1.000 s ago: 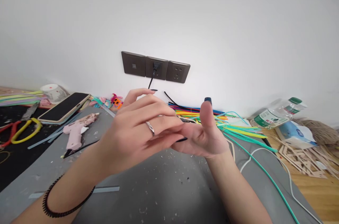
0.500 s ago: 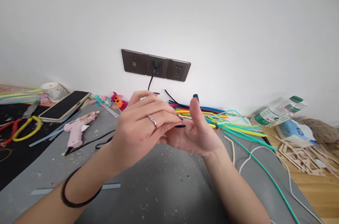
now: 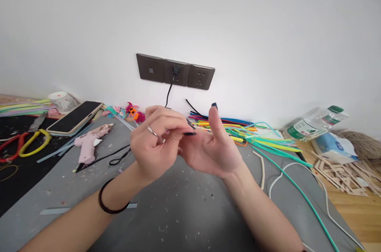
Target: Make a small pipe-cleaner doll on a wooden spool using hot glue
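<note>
Both hands have shifted a little leftward in the head view since a second ago; the left wrist has swung inward, and its fingers are more bent. The left hand (image 3: 154,145), wearing a silver ring (image 3: 152,131) and a black coiled wristband (image 3: 111,212), is curled at the centre, its fingertips overlapping the right palm. The right hand (image 3: 212,151) shows its palm, thumb raised; its fingers are largely hidden. Whether either hand grips something cannot be told. Nearest, just right of the right hand, lies a loose bundle of teal and yellow fuzzy craft stems (image 3: 284,147). At left, on the grey mat (image 3: 190,208), lies a pale pink glue gun (image 3: 87,149), beside a dark-screened phone (image 3: 74,117). Behind the left hand sits a small orange-and-magenta figure (image 3: 135,113). A clear plastic bottle with a green cap (image 3: 312,125) leans at right.
</note>
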### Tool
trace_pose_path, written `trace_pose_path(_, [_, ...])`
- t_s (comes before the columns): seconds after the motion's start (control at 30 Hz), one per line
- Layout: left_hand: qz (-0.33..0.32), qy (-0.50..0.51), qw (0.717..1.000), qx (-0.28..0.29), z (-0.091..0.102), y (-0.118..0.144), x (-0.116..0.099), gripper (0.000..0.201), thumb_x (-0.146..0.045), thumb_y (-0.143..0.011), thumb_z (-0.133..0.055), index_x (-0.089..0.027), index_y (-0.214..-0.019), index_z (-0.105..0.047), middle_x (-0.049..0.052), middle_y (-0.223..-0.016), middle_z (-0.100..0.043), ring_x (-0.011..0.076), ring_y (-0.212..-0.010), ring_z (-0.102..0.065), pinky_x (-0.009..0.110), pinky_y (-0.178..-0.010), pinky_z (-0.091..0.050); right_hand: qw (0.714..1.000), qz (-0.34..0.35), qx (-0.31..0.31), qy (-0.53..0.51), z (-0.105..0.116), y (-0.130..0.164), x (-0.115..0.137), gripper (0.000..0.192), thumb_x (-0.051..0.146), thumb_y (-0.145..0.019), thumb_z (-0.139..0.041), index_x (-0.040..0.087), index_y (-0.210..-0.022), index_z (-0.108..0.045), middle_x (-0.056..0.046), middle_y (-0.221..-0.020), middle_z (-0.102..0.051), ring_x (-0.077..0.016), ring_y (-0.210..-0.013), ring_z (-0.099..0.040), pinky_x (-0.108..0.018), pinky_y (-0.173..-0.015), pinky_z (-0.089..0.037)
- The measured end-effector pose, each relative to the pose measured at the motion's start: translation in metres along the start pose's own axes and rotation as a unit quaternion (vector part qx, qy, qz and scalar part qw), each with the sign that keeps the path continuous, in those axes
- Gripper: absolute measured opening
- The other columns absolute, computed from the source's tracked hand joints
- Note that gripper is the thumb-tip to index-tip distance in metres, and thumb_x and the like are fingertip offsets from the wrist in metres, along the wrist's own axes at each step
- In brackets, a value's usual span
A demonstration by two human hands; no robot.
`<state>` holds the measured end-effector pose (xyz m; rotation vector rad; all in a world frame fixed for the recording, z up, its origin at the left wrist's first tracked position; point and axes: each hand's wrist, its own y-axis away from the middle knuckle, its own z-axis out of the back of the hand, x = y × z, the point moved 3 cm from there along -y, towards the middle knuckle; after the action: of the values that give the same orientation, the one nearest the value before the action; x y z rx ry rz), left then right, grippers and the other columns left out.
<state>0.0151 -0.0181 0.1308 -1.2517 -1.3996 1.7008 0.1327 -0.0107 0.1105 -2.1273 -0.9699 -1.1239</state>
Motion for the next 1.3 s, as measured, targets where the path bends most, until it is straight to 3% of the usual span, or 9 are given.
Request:
trace_pose_path(0.13, [0.036,-0.002,0.999,0.002,0.007,-0.003,0.009,0.014,-0.023,-0.098,-0.069,-0.025,-0.085,-0.065,-0.001,-0.076,-0.071,0.0169,-0.072,-0.068,0.035,-0.063,-0.054,1.0,-0.002,-0.013,0.018,-0.002,0.002,0.006,0.107,0.095,-0.085,-0.002,0.026,-0.135,-0.067,-0.012,-0.145,-0.064,-0.0278,-0.148,-0.041,-0.05,-0.12,-0.033])
trace_pose_path(0.43, [-0.114,-0.028,0.99,0.082,0.01,-0.017,0.002,0.011,-0.023,-0.103,-0.062,-0.026,-0.096,-0.07,0.0,-0.086,-0.075,0.0179,-0.077,-0.069,0.041,-0.072,-0.05,0.998,0.021,0.039,0.046,0.002,0.004,0.006,0.112,0.099,-0.079,-0.004,0.023,-0.133,-0.066,-0.013,-0.141,-0.065,-0.0273,-0.148,-0.044,-0.05,-0.124,-0.03])
trace_pose_path(0.57, [-0.13,-0.024,0.981,0.14,0.009,-0.022,-0.001,0.007,-0.022,-0.098,-0.07,-0.029,-0.099,-0.07,-0.002,-0.088,-0.077,0.0192,-0.08,-0.071,0.042,-0.076,-0.051,0.998,0.022,0.039,0.054,0.005,0.004,0.005,0.114,0.101,-0.077,-0.007,0.022,-0.133,-0.067,-0.012,-0.135,-0.069,-0.0255,-0.146,-0.046,-0.047,-0.126,-0.029])
trace_pose_path(0.7, [-0.12,-0.02,0.981,0.15,0.008,-0.021,-0.002,0.016,-0.012,-0.095,-0.07,-0.028,-0.094,-0.071,-0.001,-0.087,-0.077,0.0197,-0.079,-0.072,0.042,-0.078,-0.052,0.996,0.017,0.021,0.079,0.002,0.006,0.009,0.108,0.097,-0.084,-0.011,0.021,-0.142,-0.062,-0.012,-0.14,-0.067,-0.0251,-0.149,-0.044,-0.049,-0.129,-0.027])
trace_pose_path(0.93, [0.019,-0.017,0.987,0.16,0.003,-0.016,-0.003,0.019,-0.012,-0.096,-0.065,-0.026,-0.086,-0.07,-0.001,-0.084,-0.075,0.0188,-0.08,-0.07,0.04,-0.077,-0.055,0.993,0.02,0.008,0.114,-0.006,0.007,0.016,0.1,0.09,-0.092,-0.017,0.021,-0.153,-0.054,-0.012,-0.156,-0.057,-0.0245,-0.16,-0.03,-0.049,-0.133,-0.016])
trace_pose_path(1.13, [0.203,0.003,0.969,0.142,0.007,-0.014,0.005,0.02,-0.033,-0.103,-0.061,-0.025,-0.085,-0.065,0.0,-0.08,-0.07,0.0177,-0.074,-0.065,0.034,-0.065,-0.053,0.988,0.025,0.018,0.149,-0.006,0.007,0.017,0.096,0.088,-0.093,-0.016,0.025,-0.155,-0.052,-0.009,-0.168,-0.044,-0.0252,-0.164,-0.021,-0.051,-0.134,-0.009])
trace_pose_path(1.2, [0.209,-0.009,0.971,0.115,0.011,-0.016,0.009,0.022,-0.037,-0.104,-0.059,-0.025,-0.086,-0.063,0.0,-0.078,-0.067,0.0169,-0.072,-0.063,0.033,-0.064,-0.052,0.987,0.02,0.02,0.157,-0.006,0.008,0.018,0.094,0.088,-0.094,-0.013,0.027,-0.153,-0.054,-0.006,-0.169,-0.043,-0.0255,-0.164,-0.02,-0.052,-0.133,-0.009])
trace_pose_path(1.3, [0.129,-0.024,0.986,0.103,0.012,-0.019,0.01,0.02,-0.033,-0.105,-0.058,-0.026,-0.086,-0.061,0.0,-0.079,-0.066,0.0172,-0.073,-0.061,0.034,-0.065,-0.05,0.988,0.019,0.019,0.152,-0.003,0.008,0.019,0.095,0.09,-0.092,-0.013,0.029,-0.149,-0.058,-0.006,-0.166,-0.047,-0.0268,-0.164,-0.021,-0.054,-0.132,-0.01])
